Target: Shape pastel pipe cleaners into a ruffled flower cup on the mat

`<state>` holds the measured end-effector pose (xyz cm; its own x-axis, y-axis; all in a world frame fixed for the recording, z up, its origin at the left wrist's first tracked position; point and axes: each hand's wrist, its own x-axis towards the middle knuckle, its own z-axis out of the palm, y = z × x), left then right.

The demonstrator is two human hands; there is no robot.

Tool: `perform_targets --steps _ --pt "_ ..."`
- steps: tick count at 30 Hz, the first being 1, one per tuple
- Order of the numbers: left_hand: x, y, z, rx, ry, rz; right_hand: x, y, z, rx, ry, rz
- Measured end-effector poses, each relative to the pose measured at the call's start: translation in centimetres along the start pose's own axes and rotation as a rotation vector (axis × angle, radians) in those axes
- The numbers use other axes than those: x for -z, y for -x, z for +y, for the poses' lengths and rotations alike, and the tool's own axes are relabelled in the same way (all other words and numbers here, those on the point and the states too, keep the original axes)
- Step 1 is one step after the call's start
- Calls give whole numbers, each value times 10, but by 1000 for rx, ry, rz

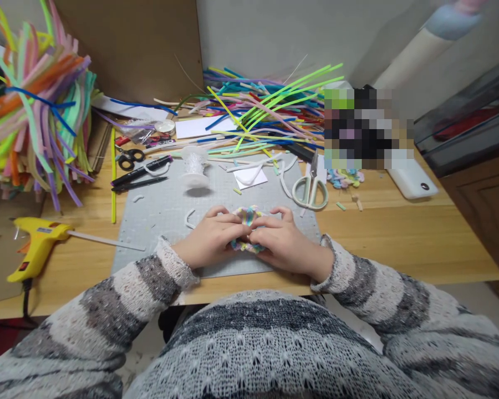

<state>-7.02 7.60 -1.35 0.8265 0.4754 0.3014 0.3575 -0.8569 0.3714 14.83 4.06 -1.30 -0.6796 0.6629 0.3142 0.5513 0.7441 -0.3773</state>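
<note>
Between my two hands is a small pastel piece of pipe-cleaner work (248, 215), with pink, yellow, blue and purple bumps along its edge. My left hand (216, 235) grips its left side, and my right hand (280, 237) grips its right side. The fingers of both hands meet over its middle and hide part of it. Both hands are just above the grey cutting mat (158, 221). A bent white pipe-cleaner piece (188, 218) lies by my left hand. White-handled scissors (310, 191) rest beyond my right hand.
A yellow glue gun (39, 244) lies left, its glue stick reaching over the mat. A spool of clear thread (194, 169), black pens (143, 170) and black scissors (128, 158) lie farther back. Loose pipe cleaners (266, 111) pile along the wall; a large bundle (37, 111) stands left.
</note>
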Motion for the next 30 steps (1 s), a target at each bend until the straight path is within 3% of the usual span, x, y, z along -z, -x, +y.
perform_targets --steps 8,13,18,24,30 --pt "-3 -5 2 70 34 0 3 -4 -3 -71 -59 -46" --pt "1 -3 1 27 3 -62 9 -5 11 34 -98 -93" --pt "3 2 -2 50 -64 -9 19 -4 26 52 -85 -138" --pt "5 5 4 8 -128 11 21 -4 19 28 -92 -89" --pt "7 4 6 49 -43 -36 15 -2 15 7 -62 -75"
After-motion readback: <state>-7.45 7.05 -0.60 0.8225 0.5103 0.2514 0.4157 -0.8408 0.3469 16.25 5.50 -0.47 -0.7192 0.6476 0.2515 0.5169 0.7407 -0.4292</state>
